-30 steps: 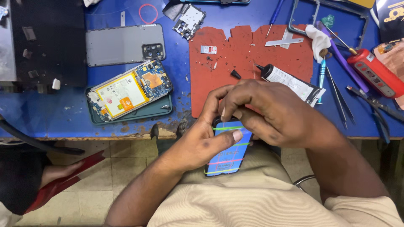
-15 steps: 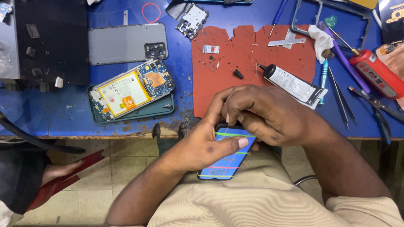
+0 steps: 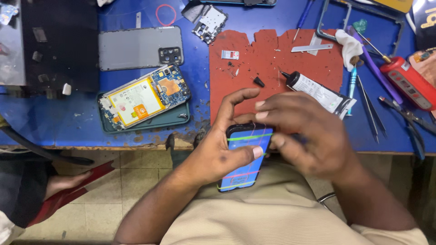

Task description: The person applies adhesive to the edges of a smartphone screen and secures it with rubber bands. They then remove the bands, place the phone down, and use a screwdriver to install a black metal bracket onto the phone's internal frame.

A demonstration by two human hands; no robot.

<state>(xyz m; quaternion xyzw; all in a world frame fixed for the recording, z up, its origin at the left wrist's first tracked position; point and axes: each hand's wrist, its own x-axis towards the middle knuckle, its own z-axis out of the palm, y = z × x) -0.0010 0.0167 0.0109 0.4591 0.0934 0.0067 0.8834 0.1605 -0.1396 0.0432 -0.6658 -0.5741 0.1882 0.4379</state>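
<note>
Smartphone (image 3: 244, 156) bound with coloured rubber bands sits gripped in left hand (image 3: 218, 154) over the lap, off the worktop (image 3: 68, 122); right hand (image 3: 304, 134) pinches its top edge, where a band could snap or slip.

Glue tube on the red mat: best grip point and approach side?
Grip the glue tube across its white mid-body, coming from above. It lies flat and diagonal on the red mat, black nozzle up-left, crimped end down-right. The mid-body is widest and bare; the right hand sits just below it, so approaching from the far side looks clearer.
</note>
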